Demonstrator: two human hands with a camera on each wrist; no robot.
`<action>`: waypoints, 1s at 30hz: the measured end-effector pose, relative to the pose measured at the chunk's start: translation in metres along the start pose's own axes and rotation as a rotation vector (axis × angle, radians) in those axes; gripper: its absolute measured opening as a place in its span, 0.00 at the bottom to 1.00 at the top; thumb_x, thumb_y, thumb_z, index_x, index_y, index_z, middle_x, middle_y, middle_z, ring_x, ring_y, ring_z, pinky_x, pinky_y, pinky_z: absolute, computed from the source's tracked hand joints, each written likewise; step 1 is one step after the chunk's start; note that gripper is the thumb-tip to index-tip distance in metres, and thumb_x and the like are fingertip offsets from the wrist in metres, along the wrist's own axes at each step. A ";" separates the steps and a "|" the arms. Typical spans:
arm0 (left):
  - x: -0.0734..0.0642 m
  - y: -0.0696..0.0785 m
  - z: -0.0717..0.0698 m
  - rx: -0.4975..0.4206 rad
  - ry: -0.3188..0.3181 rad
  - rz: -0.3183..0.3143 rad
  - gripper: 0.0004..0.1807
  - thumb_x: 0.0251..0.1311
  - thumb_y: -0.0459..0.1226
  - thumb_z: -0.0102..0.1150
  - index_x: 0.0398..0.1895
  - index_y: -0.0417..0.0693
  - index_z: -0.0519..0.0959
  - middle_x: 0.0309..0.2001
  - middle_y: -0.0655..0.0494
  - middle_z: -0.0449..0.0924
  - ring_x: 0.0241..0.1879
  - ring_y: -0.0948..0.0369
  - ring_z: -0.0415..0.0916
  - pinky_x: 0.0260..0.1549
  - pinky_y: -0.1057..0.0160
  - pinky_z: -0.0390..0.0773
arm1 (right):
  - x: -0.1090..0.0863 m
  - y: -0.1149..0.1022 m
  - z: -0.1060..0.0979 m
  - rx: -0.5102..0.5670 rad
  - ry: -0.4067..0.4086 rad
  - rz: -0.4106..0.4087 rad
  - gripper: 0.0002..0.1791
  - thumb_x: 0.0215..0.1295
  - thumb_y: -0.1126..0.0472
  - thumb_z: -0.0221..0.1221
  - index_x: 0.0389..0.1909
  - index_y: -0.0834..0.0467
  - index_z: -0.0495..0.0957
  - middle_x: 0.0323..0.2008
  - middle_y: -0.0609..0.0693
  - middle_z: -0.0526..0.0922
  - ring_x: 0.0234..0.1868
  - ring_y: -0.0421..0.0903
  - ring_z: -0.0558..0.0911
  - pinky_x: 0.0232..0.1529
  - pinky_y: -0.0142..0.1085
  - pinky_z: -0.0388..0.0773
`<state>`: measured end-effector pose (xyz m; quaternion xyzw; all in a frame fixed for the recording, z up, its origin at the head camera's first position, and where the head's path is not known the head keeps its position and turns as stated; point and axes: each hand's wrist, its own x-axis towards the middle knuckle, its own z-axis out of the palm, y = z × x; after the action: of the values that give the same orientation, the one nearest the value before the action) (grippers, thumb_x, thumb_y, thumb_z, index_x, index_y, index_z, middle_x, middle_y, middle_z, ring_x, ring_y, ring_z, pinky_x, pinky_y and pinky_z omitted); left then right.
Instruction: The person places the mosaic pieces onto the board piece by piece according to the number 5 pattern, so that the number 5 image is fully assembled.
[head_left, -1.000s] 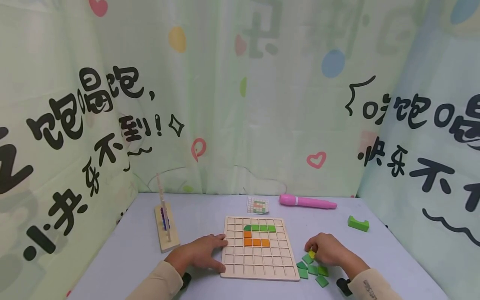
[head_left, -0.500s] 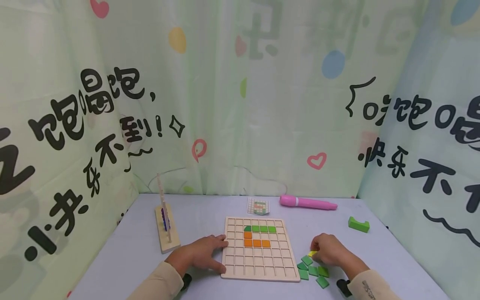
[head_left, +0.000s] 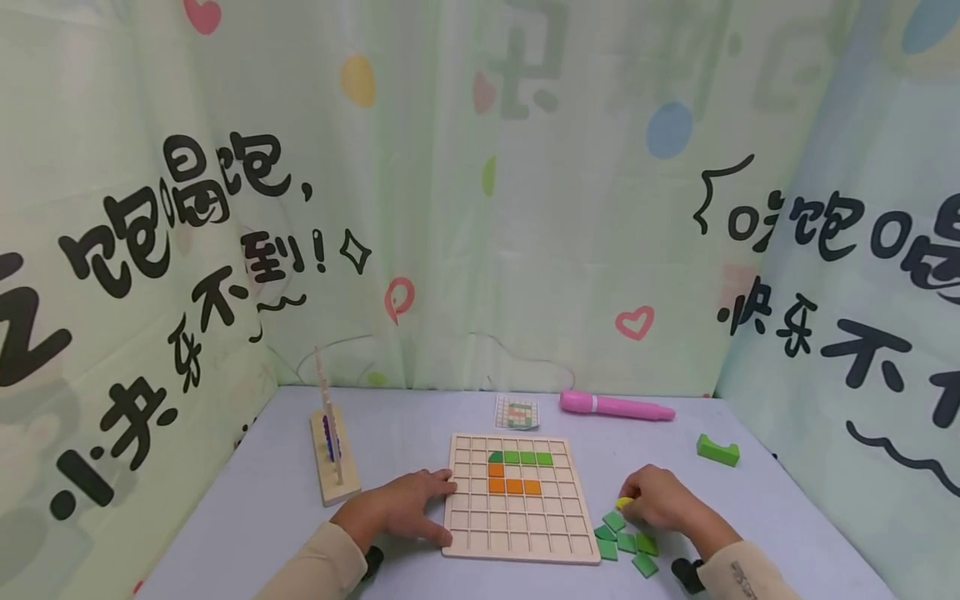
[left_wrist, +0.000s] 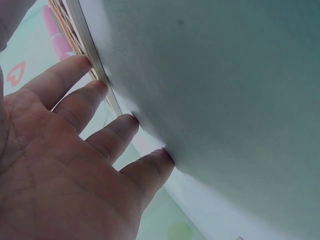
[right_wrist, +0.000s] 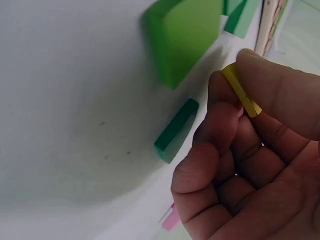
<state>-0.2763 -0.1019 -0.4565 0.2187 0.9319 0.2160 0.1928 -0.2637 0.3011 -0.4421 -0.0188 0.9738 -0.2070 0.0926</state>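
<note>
My left hand point(head_left: 401, 504) lies along the left edge of a square wooden grid board point(head_left: 517, 525). In the left wrist view its fingers are extended, two fingertips touching the board's side. A row of green tiles point(head_left: 527, 458) and several orange tiles point(head_left: 513, 485) sit in the board's upper cells. Right of the board, my right hand point(head_left: 660, 498) pinches a small yellow tile point(right_wrist: 241, 91) between thumb and fingers. Loose green tiles point(head_left: 626, 542) lie scattered below that hand, between it and the board. One dark green tile point(right_wrist: 176, 132) shows close to the curled fingers in the right wrist view.
A wooden stand point(head_left: 348, 492) with an upright panel is at the left. Behind the board lie a small grid-patterned card point(head_left: 516, 412) and a pink marker-shaped object point(head_left: 617, 406). A notched green block point(head_left: 717, 450) lies far right. Printed curtains point(head_left: 525, 250) surround the table.
My right hand has shifted slightly right, drawing the yellow tile off the green pile and turning it in the fingers. The left hand and the board have stayed put.
</note>
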 end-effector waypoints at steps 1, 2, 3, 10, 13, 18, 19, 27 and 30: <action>0.000 0.000 0.000 -0.001 -0.001 -0.001 0.42 0.55 0.53 0.77 0.74 0.58 0.73 0.80 0.60 0.62 0.80 0.45 0.56 0.76 0.40 0.61 | 0.000 -0.001 -0.001 0.012 0.012 -0.011 0.01 0.63 0.65 0.68 0.32 0.58 0.85 0.28 0.46 0.80 0.32 0.44 0.75 0.34 0.37 0.74; 0.000 0.000 0.000 -0.002 -0.001 -0.002 0.42 0.55 0.53 0.77 0.74 0.58 0.73 0.80 0.60 0.62 0.80 0.45 0.56 0.76 0.40 0.60 | 0.000 -0.003 -0.001 0.028 0.024 -0.017 0.01 0.64 0.65 0.67 0.33 0.57 0.86 0.28 0.46 0.80 0.33 0.44 0.75 0.34 0.37 0.74; 0.000 0.000 0.000 -0.002 -0.001 -0.002 0.43 0.55 0.53 0.77 0.74 0.58 0.73 0.80 0.60 0.62 0.80 0.45 0.56 0.76 0.40 0.60 | 0.001 -0.005 -0.001 0.038 0.033 -0.024 0.02 0.65 0.64 0.67 0.34 0.57 0.86 0.29 0.46 0.80 0.33 0.44 0.75 0.34 0.37 0.73; 0.001 0.000 -0.001 -0.001 0.002 0.005 0.43 0.55 0.53 0.77 0.74 0.58 0.73 0.80 0.59 0.62 0.80 0.45 0.56 0.76 0.41 0.61 | 0.009 -0.024 0.006 0.149 0.051 -0.023 0.01 0.67 0.63 0.66 0.35 0.55 0.85 0.32 0.46 0.80 0.38 0.45 0.75 0.38 0.38 0.73; 0.001 -0.001 -0.001 -0.006 -0.001 0.010 0.42 0.55 0.53 0.77 0.74 0.58 0.73 0.80 0.59 0.62 0.80 0.45 0.56 0.76 0.41 0.61 | 0.011 -0.032 0.013 0.202 0.055 -0.024 0.02 0.66 0.64 0.67 0.35 0.56 0.83 0.31 0.47 0.79 0.38 0.45 0.75 0.38 0.37 0.72; 0.001 -0.001 0.000 0.003 0.001 0.019 0.42 0.55 0.53 0.77 0.74 0.58 0.73 0.80 0.59 0.62 0.80 0.46 0.57 0.76 0.41 0.61 | 0.015 -0.045 0.020 0.273 0.065 -0.026 0.03 0.64 0.65 0.67 0.36 0.56 0.82 0.31 0.49 0.79 0.37 0.45 0.75 0.36 0.37 0.72; 0.001 -0.001 0.000 0.004 0.003 0.020 0.42 0.55 0.53 0.77 0.74 0.58 0.73 0.80 0.59 0.62 0.80 0.46 0.57 0.76 0.41 0.61 | 0.016 -0.047 0.021 0.283 0.070 -0.029 0.03 0.64 0.65 0.67 0.36 0.57 0.82 0.31 0.49 0.79 0.37 0.46 0.75 0.36 0.37 0.72; 0.000 0.001 -0.001 0.010 0.001 0.012 0.42 0.56 0.53 0.77 0.74 0.57 0.73 0.80 0.59 0.62 0.80 0.45 0.57 0.76 0.41 0.61 | 0.020 -0.067 0.028 0.291 0.077 -0.067 0.03 0.66 0.66 0.66 0.32 0.59 0.84 0.30 0.48 0.79 0.37 0.46 0.74 0.37 0.37 0.72; 0.000 0.001 -0.001 0.004 -0.002 0.011 0.42 0.55 0.53 0.77 0.74 0.58 0.73 0.80 0.59 0.62 0.80 0.45 0.57 0.76 0.41 0.61 | 0.023 -0.071 0.030 0.270 0.070 -0.085 0.04 0.66 0.67 0.67 0.31 0.58 0.84 0.29 0.48 0.79 0.37 0.46 0.74 0.36 0.37 0.72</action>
<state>-0.2760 -0.1018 -0.4556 0.2246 0.9309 0.2147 0.1922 -0.2804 0.2221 -0.4442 -0.0400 0.9380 -0.3406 0.0513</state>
